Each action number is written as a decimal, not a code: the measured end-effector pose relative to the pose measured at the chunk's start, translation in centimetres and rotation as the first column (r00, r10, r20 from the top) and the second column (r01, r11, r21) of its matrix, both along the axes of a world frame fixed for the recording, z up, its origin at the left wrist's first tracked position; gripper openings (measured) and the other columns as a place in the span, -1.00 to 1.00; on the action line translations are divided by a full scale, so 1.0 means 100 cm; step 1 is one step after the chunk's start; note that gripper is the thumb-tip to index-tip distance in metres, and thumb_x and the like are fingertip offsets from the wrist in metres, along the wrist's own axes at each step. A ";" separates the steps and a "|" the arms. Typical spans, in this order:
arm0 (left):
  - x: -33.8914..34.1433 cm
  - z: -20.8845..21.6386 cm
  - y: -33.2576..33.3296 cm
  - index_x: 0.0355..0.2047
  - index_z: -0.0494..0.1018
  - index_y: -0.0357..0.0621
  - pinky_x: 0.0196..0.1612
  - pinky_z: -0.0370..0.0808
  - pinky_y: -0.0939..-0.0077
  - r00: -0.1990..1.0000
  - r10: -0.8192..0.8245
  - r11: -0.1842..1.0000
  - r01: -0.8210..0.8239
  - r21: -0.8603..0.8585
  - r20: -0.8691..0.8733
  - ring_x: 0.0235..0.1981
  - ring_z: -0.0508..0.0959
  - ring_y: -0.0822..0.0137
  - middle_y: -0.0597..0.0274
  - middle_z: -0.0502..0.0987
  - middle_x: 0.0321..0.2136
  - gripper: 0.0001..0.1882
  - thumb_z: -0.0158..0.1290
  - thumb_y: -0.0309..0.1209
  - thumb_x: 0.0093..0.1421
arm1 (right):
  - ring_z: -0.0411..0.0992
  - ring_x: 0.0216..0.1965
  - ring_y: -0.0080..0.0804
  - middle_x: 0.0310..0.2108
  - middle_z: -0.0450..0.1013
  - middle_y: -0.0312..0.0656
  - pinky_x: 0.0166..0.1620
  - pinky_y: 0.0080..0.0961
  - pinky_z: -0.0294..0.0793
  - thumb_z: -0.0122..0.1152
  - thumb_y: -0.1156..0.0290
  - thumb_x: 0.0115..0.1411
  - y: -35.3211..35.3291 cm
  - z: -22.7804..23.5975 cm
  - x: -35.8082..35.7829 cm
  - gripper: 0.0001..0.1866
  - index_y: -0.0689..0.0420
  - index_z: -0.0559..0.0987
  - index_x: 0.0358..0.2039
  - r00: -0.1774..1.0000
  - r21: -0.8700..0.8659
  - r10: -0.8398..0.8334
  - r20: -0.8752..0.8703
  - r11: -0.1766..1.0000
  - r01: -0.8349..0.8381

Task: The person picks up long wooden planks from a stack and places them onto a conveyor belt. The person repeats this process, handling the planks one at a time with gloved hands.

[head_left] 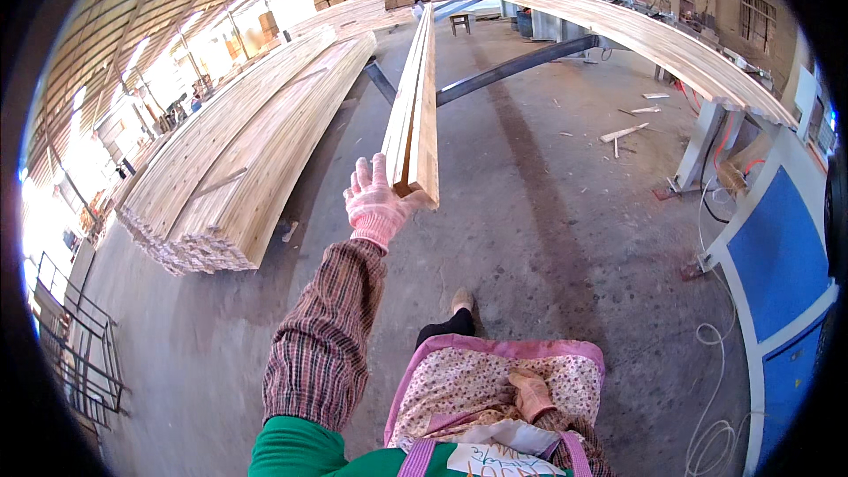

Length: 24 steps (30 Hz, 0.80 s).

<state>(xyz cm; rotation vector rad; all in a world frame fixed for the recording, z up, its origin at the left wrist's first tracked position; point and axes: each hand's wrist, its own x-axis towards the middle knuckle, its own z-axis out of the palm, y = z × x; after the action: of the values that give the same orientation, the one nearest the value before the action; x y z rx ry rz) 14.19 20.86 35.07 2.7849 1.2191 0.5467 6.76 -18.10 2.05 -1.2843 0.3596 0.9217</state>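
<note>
Boards (427, 124) lay mid-scene over a bar (521, 64), right of the stack (252, 146). At their near end, the left hand's (378, 201) grip was wide, fingers spread; the right hand's (531, 394), over the apron (473, 371), I couldn't tell. Steady, square palm contact seemed best.

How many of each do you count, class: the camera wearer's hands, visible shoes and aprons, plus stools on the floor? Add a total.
Hands: 2 (left hand, right hand)
Shoe: 1
Apron: 1
Stool: 1
Total: 5
</note>
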 end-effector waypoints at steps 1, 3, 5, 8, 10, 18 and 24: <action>0.003 0.003 0.001 0.57 0.05 0.11 0.56 0.05 -0.04 1.000 0.004 1.000 -0.004 -0.029 -0.018 0.57 0.05 -0.06 -0.04 0.00 0.58 0.20 0.37 0.26 0.07 | 0.32 -0.61 -0.55 -0.39 0.58 -0.31 -0.57 -0.57 0.25 0.39 0.38 0.28 0.000 0.000 0.000 -0.67 0.16 0.66 0.03 0.999 0.053 0.027 0.029 0.998 -0.029; 0.013 0.008 0.004 0.59 -0.02 0.14 0.58 0.03 0.02 0.999 -0.013 0.992 0.008 -0.128 -0.037 0.60 0.01 -0.02 -0.02 -0.06 0.60 0.28 0.36 0.33 0.03 | 0.38 -0.56 -0.50 -0.34 0.60 -0.26 -0.52 -0.57 0.32 0.38 0.39 0.28 -0.001 -0.006 0.001 -0.65 0.19 0.64 0.06 0.999 -0.024 0.034 -0.006 0.999 -0.034; 0.021 0.011 0.010 0.57 0.05 0.12 0.54 0.16 0.10 0.997 -0.078 0.955 0.081 -0.286 0.024 0.56 0.11 0.01 0.01 0.06 0.56 0.25 0.36 0.35 0.04 | 0.42 -0.52 -0.45 -0.29 0.62 -0.21 -0.48 -0.55 0.38 0.36 0.41 0.28 0.000 -0.017 0.002 -0.63 0.21 0.63 0.09 0.999 0.096 0.025 0.026 0.995 -0.028; 0.024 0.009 0.023 0.53 0.17 0.07 0.50 0.26 0.17 0.989 -0.135 0.946 0.111 -0.305 -0.060 0.52 0.23 0.04 0.04 0.22 0.50 0.16 0.34 0.35 0.07 | 0.46 -0.48 -0.39 -0.20 0.64 -0.15 -0.44 -0.47 0.46 0.32 0.45 0.30 -0.003 -0.033 0.004 -0.63 0.25 0.61 0.11 1.000 0.115 -0.001 0.025 0.993 -0.002; 0.021 0.003 0.032 0.49 0.25 0.03 0.49 0.28 0.19 0.989 -0.144 0.954 0.126 -0.273 -0.046 0.49 0.28 0.05 0.06 0.31 0.45 0.10 0.32 0.34 0.10 | 0.52 -0.40 -0.34 -0.16 0.64 -0.12 -0.38 -0.43 0.53 0.30 0.47 0.31 -0.001 -0.041 0.004 -0.64 0.26 0.61 0.11 0.999 0.084 -0.024 -0.039 0.996 0.027; 0.026 -0.034 0.049 0.39 0.35 0.01 0.37 0.40 0.08 0.973 -0.226 0.974 0.226 0.004 0.039 0.39 0.37 0.00 0.07 0.41 0.34 -0.07 0.19 0.32 0.19 | 0.62 -0.15 -0.19 -0.11 0.61 -0.08 -0.14 -0.32 0.67 0.25 0.48 0.35 0.000 -0.052 0.006 -0.65 0.27 0.56 0.12 1.000 0.162 0.012 -0.013 0.987 -0.010; 0.032 -0.061 0.056 0.29 0.44 0.01 0.30 0.45 -0.01 0.955 -0.222 0.965 0.187 0.182 0.198 0.32 0.42 -0.07 0.01 0.48 0.26 -0.20 0.20 0.24 0.20 | 0.62 -0.12 -0.13 -0.07 0.60 -0.05 -0.06 -0.21 0.67 0.23 0.46 0.38 0.001 -0.067 0.006 -0.65 0.29 0.53 0.13 0.999 0.093 0.043 -0.030 0.995 -0.040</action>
<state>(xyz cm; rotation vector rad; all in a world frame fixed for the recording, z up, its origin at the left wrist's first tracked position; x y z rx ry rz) 17.36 26.42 28.98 2.8392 0.8651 0.9390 7.38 -18.04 -4.70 -1.1977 0.3125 0.9840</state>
